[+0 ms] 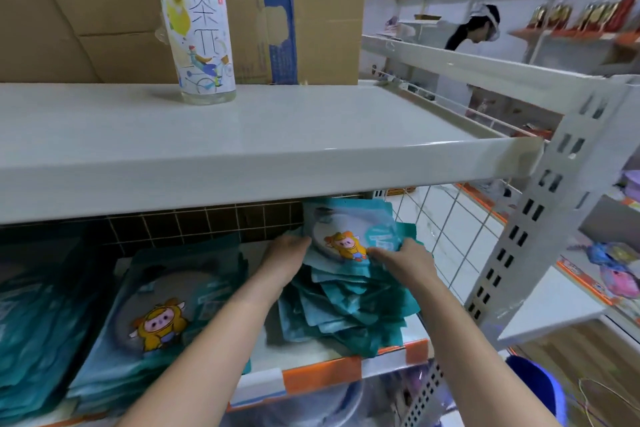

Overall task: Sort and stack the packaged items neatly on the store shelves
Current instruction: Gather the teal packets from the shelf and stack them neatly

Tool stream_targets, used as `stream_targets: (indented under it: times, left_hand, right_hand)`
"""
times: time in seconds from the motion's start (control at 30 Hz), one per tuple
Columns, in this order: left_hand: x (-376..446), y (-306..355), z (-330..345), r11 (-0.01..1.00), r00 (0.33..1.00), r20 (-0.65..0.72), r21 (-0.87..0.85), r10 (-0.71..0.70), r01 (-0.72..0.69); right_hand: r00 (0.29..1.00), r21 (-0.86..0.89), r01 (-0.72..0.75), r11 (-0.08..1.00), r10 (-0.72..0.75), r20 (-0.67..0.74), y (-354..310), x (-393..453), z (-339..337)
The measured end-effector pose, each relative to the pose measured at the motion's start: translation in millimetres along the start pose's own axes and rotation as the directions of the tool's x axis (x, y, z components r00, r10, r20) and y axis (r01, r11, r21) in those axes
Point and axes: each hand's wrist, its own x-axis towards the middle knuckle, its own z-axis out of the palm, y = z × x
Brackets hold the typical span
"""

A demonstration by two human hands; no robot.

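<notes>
1. Both hands work the top teal packet (341,239) on the right-hand pile: the left hand (287,253) holds its left edge, fingers curled over it, while the right hand (403,258) grips the right edge, fingers bent onto the packet's face.
2. The packet, printed with a yellow cartoon figure, sits tilted atop a ragged stack of teal packets (346,302) on the lower shelf (322,376), just beside the wire mesh side panel (446,236).
3. The pouches look thin, light and floppy, with a slick film likely to slide; holding opposite edges, as here, seems the safest way to square them.
4. A neater pile of matching packets (156,315) lies to the left.
5. Above, a tea bottle (195,28) stands on the upper shelf (242,149) before cardboard boxes (86,10).
</notes>
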Motion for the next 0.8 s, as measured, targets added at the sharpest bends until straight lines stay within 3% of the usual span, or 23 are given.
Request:
stream_targets:
  times: [0.17, 0.3, 0.47, 0.63, 0.8]
  left_hand:
    - [-1.8, -0.1, 9.9, 0.997, 0.998, 0.005, -0.018, -0.068, 0.069]
    - [-5.9, 2.7, 11.8, 0.992, 0.992, 0.040, -0.024, -0.121, 0.122]
    - [-16.8, 7.5, 9.8, 0.985, 0.989, -0.048, -0.111, -0.139, 0.133]
    - [-19.3, 12.6, -2.8, 0.970, 0.993, -0.093, -0.236, -0.074, 0.050]
    - [-23.8, 27.5, -9.6, 0.924, 0.982, -0.155, -0.348, 0.108, -0.157]
  right_hand:
    - [0.975, 0.364, -0.081, 0.928, -0.002, 0.222, -5.1, -3.9, -13.6]
    - [0.976, 0.462, -0.129, 0.878, 0.031, 0.215, -8.3, -6.7, -19.1]
    - [0.981, 0.549, -0.041, 0.835, -0.071, 0.181, -16.2, -13.3, -27.6]
    - [0.960, 0.595, 0.086, 0.799, -0.227, 0.167, -31.6, -20.1, -38.4]
    - [0.929, 0.707, 0.161, 0.689, -0.347, 0.127, -37.9, -30.0, -37.6]
